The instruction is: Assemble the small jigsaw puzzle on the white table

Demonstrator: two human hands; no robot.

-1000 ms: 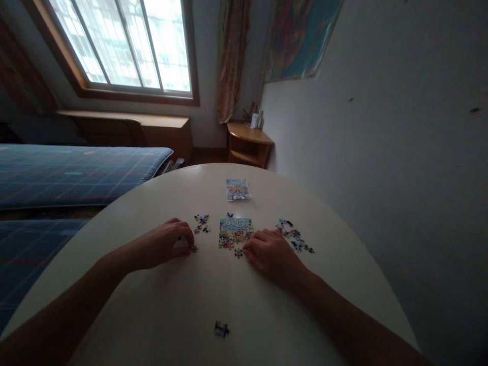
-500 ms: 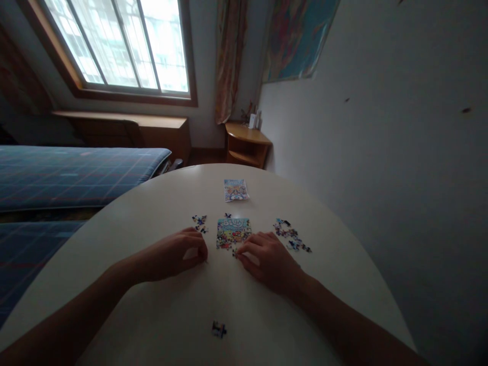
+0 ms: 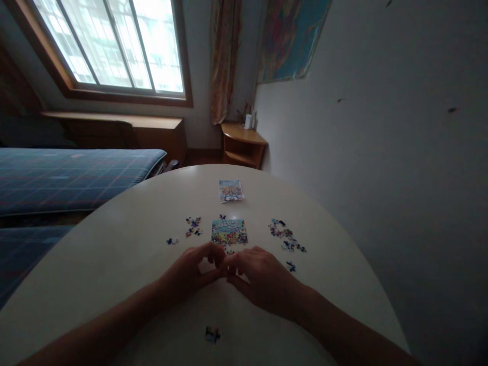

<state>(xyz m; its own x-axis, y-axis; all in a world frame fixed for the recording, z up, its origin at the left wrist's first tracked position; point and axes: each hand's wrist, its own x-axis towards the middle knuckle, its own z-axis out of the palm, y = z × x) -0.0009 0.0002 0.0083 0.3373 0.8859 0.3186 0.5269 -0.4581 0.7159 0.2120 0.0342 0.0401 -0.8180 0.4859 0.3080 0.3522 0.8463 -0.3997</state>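
My left hand [image 3: 196, 268] and my right hand [image 3: 257, 272] meet at the fingertips just in front of a colourful partly assembled jigsaw puzzle [image 3: 229, 232]. Each hand is closed in a pinch on a small puzzle piece, mostly hidden by the fingers. The puzzle lies flat, with lettering along its far edge and an uneven near edge partly covered by my hands. Loose puzzle pieces [image 3: 193, 222] lie to its left, and a larger scatter of pieces [image 3: 281, 229] lies to its right. Nearest to me is a small joined cluster of pieces [image 3: 212, 334].
A printed packet [image 3: 231, 191] lies beyond the puzzle on the round white table [image 3: 145, 218]. Single pieces sit at the left [image 3: 172, 241] and near my right wrist [image 3: 291, 266]. A wall [image 3: 362, 168] runs along the right, a mattress [image 3: 76, 175] on the left.
My left hand has moved right and my right hand slightly left, so their fingertips now meet. Pieces once covered by my hands and wrists show on both sides. The view has shifted slightly.
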